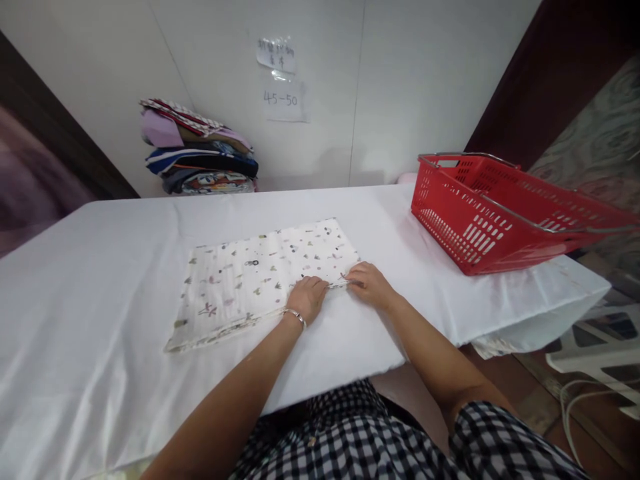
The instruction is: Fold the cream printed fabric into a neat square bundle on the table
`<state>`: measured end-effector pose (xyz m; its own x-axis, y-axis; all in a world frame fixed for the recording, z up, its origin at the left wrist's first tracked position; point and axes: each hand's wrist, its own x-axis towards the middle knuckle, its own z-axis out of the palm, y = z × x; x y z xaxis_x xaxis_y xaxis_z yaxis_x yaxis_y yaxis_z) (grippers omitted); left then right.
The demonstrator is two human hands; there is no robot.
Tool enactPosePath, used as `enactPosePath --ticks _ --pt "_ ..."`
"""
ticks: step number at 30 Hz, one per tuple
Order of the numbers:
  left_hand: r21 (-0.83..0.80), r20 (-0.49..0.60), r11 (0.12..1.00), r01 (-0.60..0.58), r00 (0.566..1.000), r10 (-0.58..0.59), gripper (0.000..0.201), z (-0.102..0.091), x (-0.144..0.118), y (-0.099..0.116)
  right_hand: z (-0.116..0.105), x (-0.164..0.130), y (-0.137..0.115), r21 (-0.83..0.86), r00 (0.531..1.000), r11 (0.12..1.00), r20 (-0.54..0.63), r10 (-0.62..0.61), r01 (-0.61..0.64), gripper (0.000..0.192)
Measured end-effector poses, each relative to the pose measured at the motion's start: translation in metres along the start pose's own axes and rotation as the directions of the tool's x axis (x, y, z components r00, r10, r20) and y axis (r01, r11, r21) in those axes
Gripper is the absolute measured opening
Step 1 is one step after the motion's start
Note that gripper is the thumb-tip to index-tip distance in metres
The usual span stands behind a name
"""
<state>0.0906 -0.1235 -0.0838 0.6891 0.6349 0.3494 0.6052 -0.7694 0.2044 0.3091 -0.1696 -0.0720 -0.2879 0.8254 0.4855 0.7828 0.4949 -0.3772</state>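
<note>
A folded white cloth with small printed figures [260, 273] lies flat on the white-covered table [100, 267]. My left hand [307, 298], with a bracelet on the wrist, pinches the cloth's near edge close to its right corner. My right hand [367, 283] pinches the same edge just to the right, at the corner. The two hands are almost touching, with a short stretch of hem pulled taut between them.
A red plastic basket with metal handles [480, 220] stands on the table's right end, partly over the edge. A stack of folded clothes [197, 150] sits against the back wall at the left. Paper notes [283, 100] hang on the wall.
</note>
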Motion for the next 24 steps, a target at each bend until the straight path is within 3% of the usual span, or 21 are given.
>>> enactPosePath --ticks 6,13,20,24 --pt "0.007 -0.01 0.999 0.031 0.999 -0.031 0.026 0.001 0.002 0.0 0.003 0.002 -0.008 0.002 0.999 1.0 -0.036 -0.024 0.024 0.015" --pt "-0.018 -0.033 0.999 0.046 0.998 -0.047 0.025 0.002 0.002 0.0 0.013 0.003 -0.015 -0.068 0.995 0.992 0.001 -0.103 0.103 0.017" --pt "-0.054 -0.048 0.996 0.075 0.996 -0.078 0.023 0.0 0.002 0.002 0.021 0.005 -0.018 -0.224 0.996 0.97 0.027 -0.087 0.091 0.017" --pt "-0.059 -0.036 0.995 0.077 0.996 -0.079 0.022 -0.001 0.001 0.003 0.022 0.007 -0.021 -0.214 0.995 0.972 0.029 -0.091 0.095 0.02"
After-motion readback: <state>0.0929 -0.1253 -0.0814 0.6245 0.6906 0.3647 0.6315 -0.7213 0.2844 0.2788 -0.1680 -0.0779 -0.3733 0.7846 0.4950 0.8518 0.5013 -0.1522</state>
